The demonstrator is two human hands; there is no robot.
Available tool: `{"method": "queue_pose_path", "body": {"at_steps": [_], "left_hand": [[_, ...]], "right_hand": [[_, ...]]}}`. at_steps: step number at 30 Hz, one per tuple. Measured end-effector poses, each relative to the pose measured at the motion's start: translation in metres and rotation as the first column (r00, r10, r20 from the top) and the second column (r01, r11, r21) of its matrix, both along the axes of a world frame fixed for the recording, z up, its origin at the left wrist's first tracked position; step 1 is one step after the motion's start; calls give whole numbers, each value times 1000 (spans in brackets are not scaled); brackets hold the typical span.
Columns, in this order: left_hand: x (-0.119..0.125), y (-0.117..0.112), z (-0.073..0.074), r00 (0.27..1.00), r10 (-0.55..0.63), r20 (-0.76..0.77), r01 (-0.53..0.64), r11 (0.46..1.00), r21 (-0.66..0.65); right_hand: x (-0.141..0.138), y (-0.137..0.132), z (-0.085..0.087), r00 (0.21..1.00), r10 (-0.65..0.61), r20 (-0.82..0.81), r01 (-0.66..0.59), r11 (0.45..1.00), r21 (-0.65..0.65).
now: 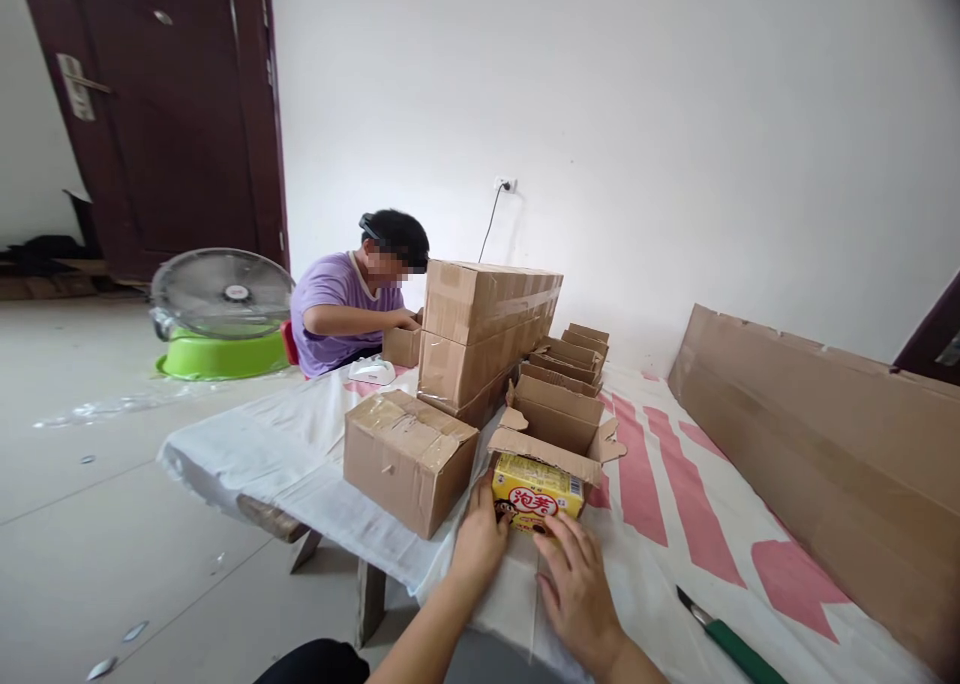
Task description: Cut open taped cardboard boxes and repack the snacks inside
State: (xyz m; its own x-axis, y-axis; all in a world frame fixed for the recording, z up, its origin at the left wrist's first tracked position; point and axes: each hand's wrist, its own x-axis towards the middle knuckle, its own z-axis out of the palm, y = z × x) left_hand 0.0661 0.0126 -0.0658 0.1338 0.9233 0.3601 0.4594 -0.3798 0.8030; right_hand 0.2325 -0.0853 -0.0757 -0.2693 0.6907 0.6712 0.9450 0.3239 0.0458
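Observation:
A yellow printed snack box with red lettering sits at the near edge of an open cardboard carton, partly under its front flap. My left hand grips the left side of the yellow box, thumb on its front. With fingers bent on the lower right of the front face, my right hand holds the same box. Left of my left hand stands a taped cardboard box. To the right of my right hand lies a green-handled knife, blade pointing away from me.
Long taped cartons are stacked mid-table, with several open cartons behind. Across the table a person in a purple shirt handles a small box beside a white device. A large cardboard sheet borders the right.

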Motion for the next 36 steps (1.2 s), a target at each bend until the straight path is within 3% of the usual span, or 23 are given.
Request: {"method": "queue_pose_path", "body": {"at_steps": [3, 7, 13, 18, 23, 27, 29, 33, 36], "left_hand": [[0, 2, -1, 999, 34, -5, -35, 996, -77], [1, 8, -1, 1000, 21, 8, -19, 984, -179], [13, 8, -8, 1000, -25, -1, 24, 978, -209], [23, 6, -8, 996, -15, -86, -3, 980, -200], [28, 7, -8, 986, -36, -161, 0, 976, -218], [28, 10, -15, 988, -19, -156, -12, 980, -198], [27, 12, -18, 990, -14, -142, -11, 985, -175], [26, 11, -14, 986, -20, -167, -7, 988, -157], [26, 8, -8, 978, -22, -208, -12, 987, -162]], "right_hand": [[-1, 29, 15, 966, 70, 251, -81, 996, 34], [15, 70, 18, 923, 63, 379, -84, 996, 38], [34, 101, 13, 928, 85, 364, -73, 996, -47], [50, 128, 21, 915, 111, 387, -84, 993, -86], [53, 159, 24, 924, 49, 379, -7, 994, -113], [44, 166, 11, 951, 26, 308, 3, 996, -92], [40, 162, 4, 974, -32, 224, 66, 987, -144], [38, 150, -4, 968, -232, 90, 249, 922, -297], [38, 147, -1, 958, -283, 55, 283, 891, -354]]}}
